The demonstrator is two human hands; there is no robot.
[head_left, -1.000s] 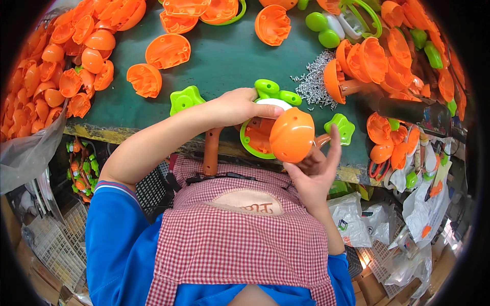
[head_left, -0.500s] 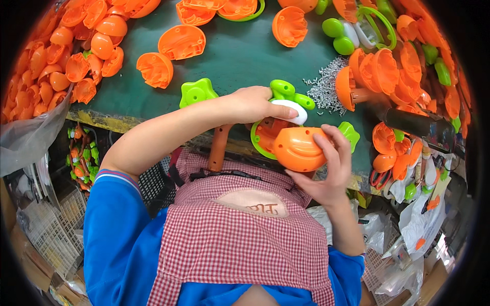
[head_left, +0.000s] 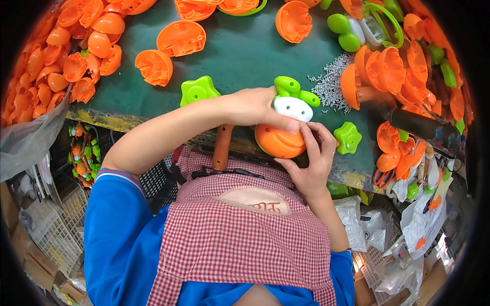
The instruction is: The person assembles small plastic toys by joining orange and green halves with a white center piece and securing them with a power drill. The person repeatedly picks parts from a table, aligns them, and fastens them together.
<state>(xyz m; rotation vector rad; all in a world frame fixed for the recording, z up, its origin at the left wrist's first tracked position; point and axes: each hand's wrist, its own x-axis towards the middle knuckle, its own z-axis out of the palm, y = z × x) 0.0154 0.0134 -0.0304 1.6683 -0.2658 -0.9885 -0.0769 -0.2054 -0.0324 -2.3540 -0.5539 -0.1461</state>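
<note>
My left hand [head_left: 255, 106] and my right hand [head_left: 310, 155] both grip a round orange plastic toy body [head_left: 278, 140] at the near edge of the green table [head_left: 240, 56]. A white piece with holes [head_left: 292, 108] and green knobs [head_left: 293, 89] sit on top of the toy, under my left fingers. My right fingers wrap the toy's right side from below. An orange handle [head_left: 223, 147] hangs down just left of the toy.
Two green star-shaped parts [head_left: 198, 91] [head_left: 348, 137] lie beside my hands. Several orange half shells [head_left: 153, 66] are scattered and heaped at the left [head_left: 61, 61] and right [head_left: 403, 76]. A pile of small metal screws [head_left: 331, 84] lies right of the toy. A dark power tool [head_left: 418, 125] rests at the right.
The orange toy has been turned and lowered toward the table edge; the white holed piece now faces up, and my right hand has shifted from beneath it to its right side.
</note>
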